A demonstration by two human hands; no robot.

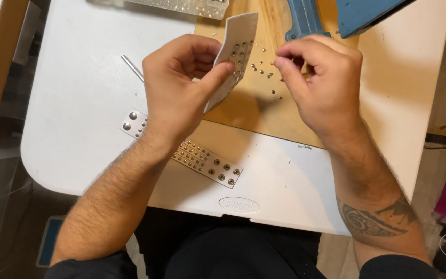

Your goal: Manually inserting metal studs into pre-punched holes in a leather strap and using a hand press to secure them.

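My left hand (184, 85) grips a white strip (237, 49) studded with small metal rivets, thumb pressed on its face, holding it upright over a wooden board (264, 111). My right hand (321, 82) hovers beside it, fingertips pinched together; whether a rivet sits between them I cannot tell. Several loose metal rivets (264, 70) lie scattered on the board between the two hands. A second white strip with rivets (202, 160) lies flat on the white table (78, 103), partly under my left forearm.
A blue metal tool (305, 18) stands at the board's far end. A clear plastic box (181, 6) sits at the table's far edge. A thin metal rod (131, 67) lies left of my left hand. Cardboard and clutter flank the table.
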